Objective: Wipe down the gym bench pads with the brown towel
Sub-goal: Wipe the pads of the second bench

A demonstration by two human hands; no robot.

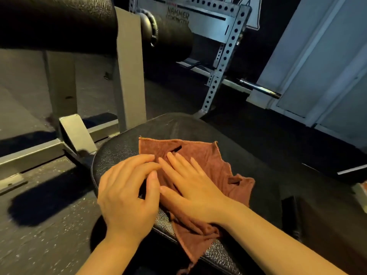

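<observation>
Two hands meet on the brown towel (200, 155), which I see spread over the near black bench pad (123, 151), one corner hanging off its front edge. My right hand (194, 187) lies flat on the cloth, fingers straight. My left hand (127, 193) curls at the towel's left edge, seemingly pinching it; blur hides the contact. Beyond them stand black roller pads (59, 22) on a grey frame (129, 76).

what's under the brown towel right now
The brown towel lies spread on the black bench pad, right hand flat on top. The pad surface beneath it is covered.
</observation>
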